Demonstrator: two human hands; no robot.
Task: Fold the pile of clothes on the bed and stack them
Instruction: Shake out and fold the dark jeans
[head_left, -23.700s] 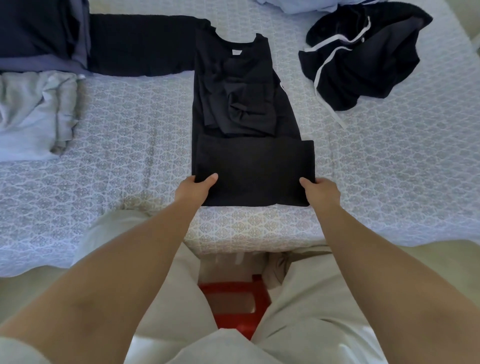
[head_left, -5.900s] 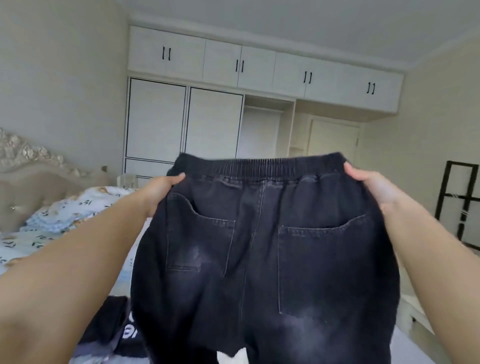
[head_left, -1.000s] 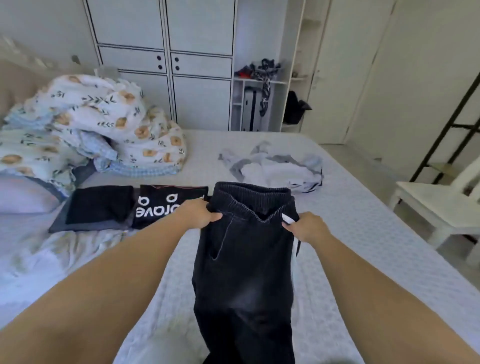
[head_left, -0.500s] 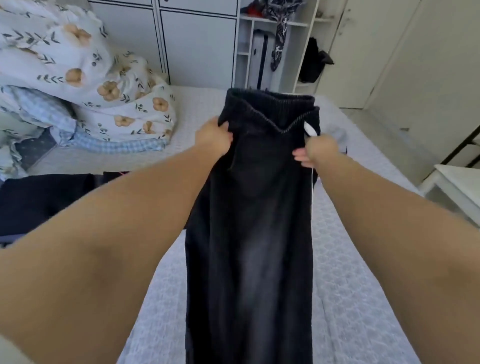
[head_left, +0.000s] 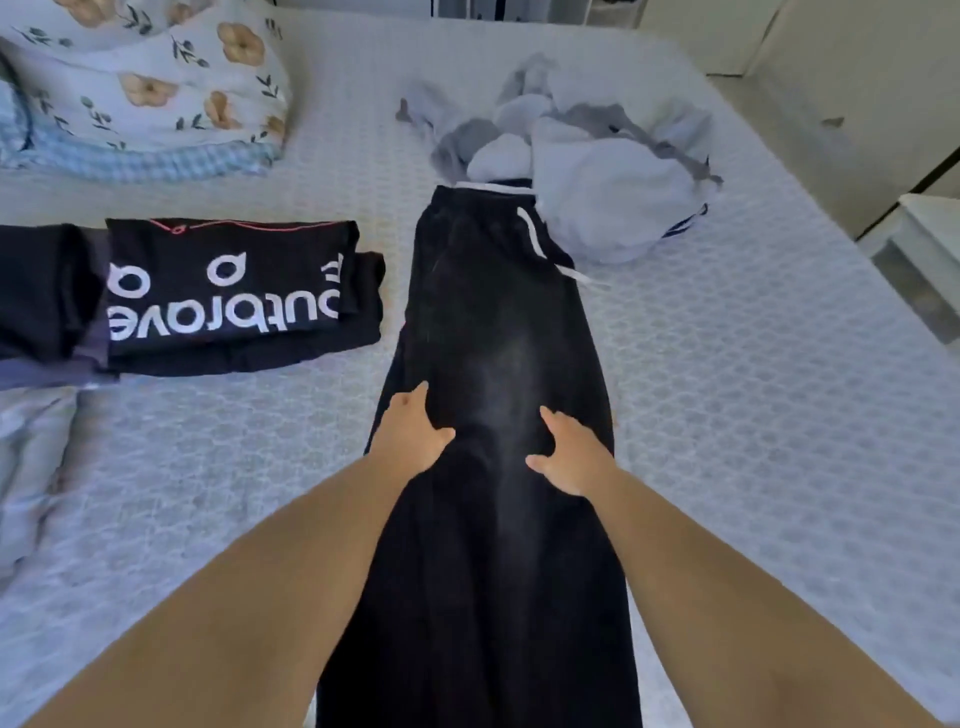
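Both our hands, left (head_left: 413, 434) and right (head_left: 570, 451), press flat with spread fingers on the black trousers (head_left: 498, 322) lying lengthwise on the bed (head_left: 753, 415); folded shirts (head_left: 223, 291) lie left.

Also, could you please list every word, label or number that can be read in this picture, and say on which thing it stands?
"outbrave": large white letters, seen upside down, on the folded black garment lying left of the black trousers.
Two white ring-shaped marks above that word look like a logo, not letters.
A further white mark at the garment's right edge is cut off by a fold and cannot be read.
No other text is visible.
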